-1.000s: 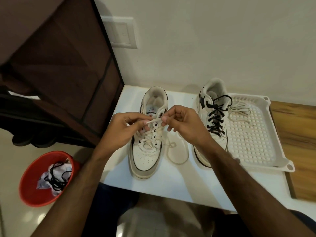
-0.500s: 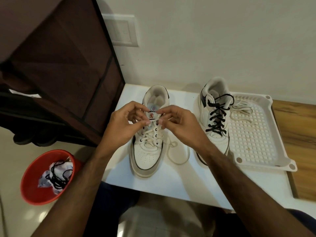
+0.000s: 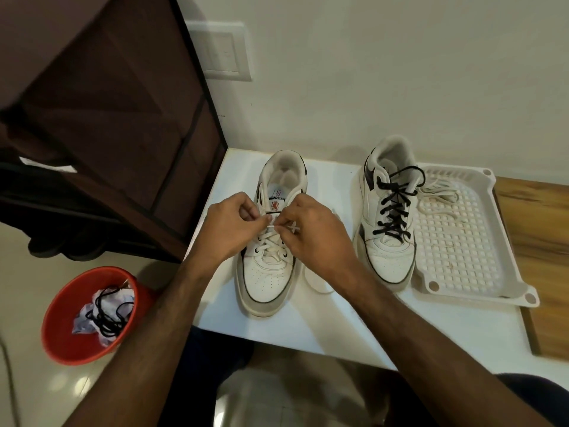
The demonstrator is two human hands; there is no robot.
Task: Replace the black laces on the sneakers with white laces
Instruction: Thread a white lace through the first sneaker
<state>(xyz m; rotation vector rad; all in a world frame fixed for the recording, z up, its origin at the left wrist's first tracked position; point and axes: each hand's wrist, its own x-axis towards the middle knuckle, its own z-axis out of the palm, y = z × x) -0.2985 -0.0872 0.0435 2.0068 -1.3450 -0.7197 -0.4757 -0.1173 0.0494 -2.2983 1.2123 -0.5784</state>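
Nearby, red bucket (image 3: pixel 89 315) holds black laces (image 3: pixel 107 312), beside table (image 3: pixel 338 318)

A plain off-white wall (image 3: pixel 385 72) is seen behind a white tabletop (image 3: pixel 354 328), with a pale switch plate (image 3: pixel 223 52) set into it at the upper left; a strip of wood-grain surface (image 3: pixel 535 241) is shown at the right edge of the white top. A dark brown fabric cabinet (image 3: pixel 101 118) with black frame rods is placed to the left, against the table; glossy cream floor tiles (image 3: pixel 27 380) are lit softly below, and a red plastic bowl (image 3: pixel 64 340) is stood on them.
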